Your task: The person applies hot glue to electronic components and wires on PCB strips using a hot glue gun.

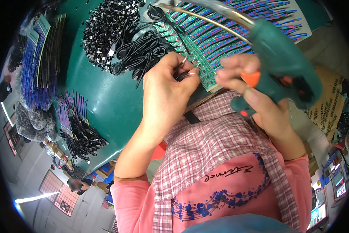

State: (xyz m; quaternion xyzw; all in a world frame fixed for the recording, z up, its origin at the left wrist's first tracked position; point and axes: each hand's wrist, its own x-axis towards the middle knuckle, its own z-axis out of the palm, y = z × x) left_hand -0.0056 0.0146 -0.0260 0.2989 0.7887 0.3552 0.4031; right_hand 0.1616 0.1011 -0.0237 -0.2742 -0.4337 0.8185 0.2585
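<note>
The left hand [167, 83] was closed in a pinch on the bare metal ends of a thin black cable [182, 73], holding them against the near edge of a green circuit-board panel [205, 42] that lay on the dark green bench [100, 97]. The right hand [256, 93] was wrapped around the grip of a teal plastic glue gun with an orange trigger [287, 66], one finger lying on the trigger and the gun's nozzle end pointing toward the panel's near edge, just beside the left hand's fingertips; the nozzle tip itself was blurred. A pale glue stick [217, 9] stuck out of the gun's back, reaching over the panel.

The panel was covered in rows of red, blue and green wires [236, 23] and stretched toward the far right of the bench. Just beyond the left hand lay a tangled bundle of black cables [139, 50], touching the panel's left edge. Farther out, near the far edge, sat a heap of small black connectors [104, 27]. At the bench's left edge stood stacks of more green boards with blue wires [38, 66], and near its near-left corner another bunch of black cables [83, 138].
</note>
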